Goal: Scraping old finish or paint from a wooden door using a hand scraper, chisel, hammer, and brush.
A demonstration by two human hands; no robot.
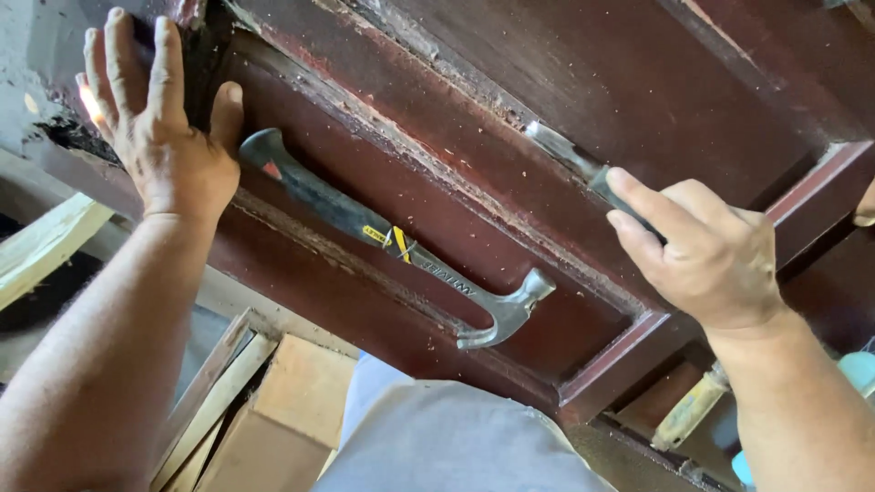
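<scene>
A dark red-brown wooden door (638, 82) with recessed panels lies flat in front of me. My left hand (159, 118) rests flat, fingers spread, on the door's broken upper left corner. A claw hammer (401, 246) with a black grip and steel head lies in the recessed panel, just right of that hand and untouched. My right hand (702, 246) grips a dark-handled flat metal blade tool (570, 155) whose tip is set into the seam along the panel moulding. Wood dust and chips are scattered along the moulding.
Pale wood boards and offcuts (264, 401) lie on the floor below the door's near edge. A light plank (41, 246) sits at far left. My grey-clad knee (447, 437) is under the door. A yellowish tool handle (688, 410) lies at lower right.
</scene>
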